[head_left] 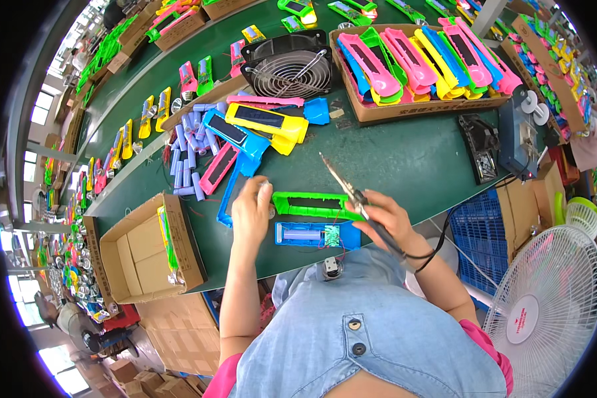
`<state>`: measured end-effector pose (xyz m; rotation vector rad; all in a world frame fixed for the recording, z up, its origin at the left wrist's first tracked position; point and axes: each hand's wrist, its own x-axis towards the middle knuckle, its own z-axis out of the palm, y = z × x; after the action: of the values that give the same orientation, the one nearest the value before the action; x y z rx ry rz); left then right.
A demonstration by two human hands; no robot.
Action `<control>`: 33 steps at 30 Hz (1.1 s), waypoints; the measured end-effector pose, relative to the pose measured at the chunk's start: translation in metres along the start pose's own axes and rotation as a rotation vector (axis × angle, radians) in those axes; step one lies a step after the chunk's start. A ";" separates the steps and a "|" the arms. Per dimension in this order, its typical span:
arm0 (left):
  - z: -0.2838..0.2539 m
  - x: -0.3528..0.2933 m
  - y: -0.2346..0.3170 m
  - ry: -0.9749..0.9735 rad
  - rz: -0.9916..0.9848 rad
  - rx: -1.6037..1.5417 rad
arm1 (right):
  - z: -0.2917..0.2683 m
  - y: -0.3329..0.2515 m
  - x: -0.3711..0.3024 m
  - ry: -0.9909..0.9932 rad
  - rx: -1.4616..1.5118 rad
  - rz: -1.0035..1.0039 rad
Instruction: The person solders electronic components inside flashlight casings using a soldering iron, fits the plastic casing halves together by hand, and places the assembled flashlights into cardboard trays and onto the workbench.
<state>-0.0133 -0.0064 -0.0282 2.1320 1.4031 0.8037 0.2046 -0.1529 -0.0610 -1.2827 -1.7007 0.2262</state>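
Holding a soldering iron (pixel 351 192) in my right hand (pixel 385 215), fingers wrapped around its handle and tip raised up and away from me, I work over an open blue casing (pixel 315 234) lying on the green bench (pixel 404 159) between my two hands. Its cylindrical cell and small green circuit board sit exposed — no cover on yet. My left hand (pixel 251 212) rests just beside the casing's left end, fingers curled around something small at their tips; I cannot make out what.

Judging by that open shell, the wiring inside is in hand, and closing it up is yet to come. A bright green casing (pixel 315 204) lies just beyond the blue one, touching my right hand's near side.

Farther out from my left hand lie loose lavender battery cells (pixel 189 142) and a heap of blue, yellow and pink shells (pixel 259 126); a small black fan (pixel 285 63) stands beyond them. A cardboard tray of coloured shells (pixel 424 63) sits past my right hand, an open carton (pixel 146 249) well off my left elbow. The iron's cord drops out of sight below the bench edge — solder joints are too small to judge.
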 end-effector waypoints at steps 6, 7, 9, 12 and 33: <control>-0.008 0.008 -0.006 -0.909 -0.373 -0.843 | -0.002 -0.002 -0.010 -0.144 0.005 -0.179; -0.010 0.008 -0.006 -0.898 -0.425 -0.834 | 0.000 -0.004 -0.009 -0.081 -0.005 -0.175; -0.013 0.003 -0.008 -0.802 -0.253 -0.778 | -0.001 -0.008 -0.007 -0.019 -0.016 -0.174; -0.026 -0.006 -0.011 -0.677 0.128 -0.605 | -0.010 -0.011 -0.004 0.246 -0.020 -0.119; -0.261 0.246 0.214 1.048 0.885 -0.052 | -0.027 0.004 -0.036 0.492 -0.095 0.365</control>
<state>0.0235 0.1566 0.3542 2.3352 0.6446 2.4998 0.2271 -0.1908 -0.0696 -1.5649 -1.0682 0.0337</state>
